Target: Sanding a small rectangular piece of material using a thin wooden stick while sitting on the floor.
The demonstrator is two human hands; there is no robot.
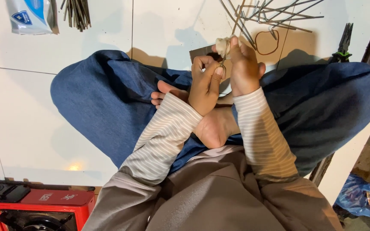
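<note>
Thin stick (235, 25) — long axis running 1 o'clock, pinched by left hand (206, 83); right hand (244, 66) grips cloth wad (222, 45) around it.

The person sits cross-legged on the white tiled floor (31, 111), both hands together above the crossed bare feet. The left hand (206, 87) lies just left of the right hand (245, 68), which pinches a small pale wad (222, 45). Beyond the hands lies a scatter of thin metal rods (270, 15); a brown rubber-band loop (266, 42) sits just beneath it. Dark pliers with green grips (344, 42) lie far right. A second bundle of thin rods (77, 13) and a white-and-blue plastic pack (30, 16) lie far left. A red portable gas stove (35, 207) stands near the person's left hip.
</note>
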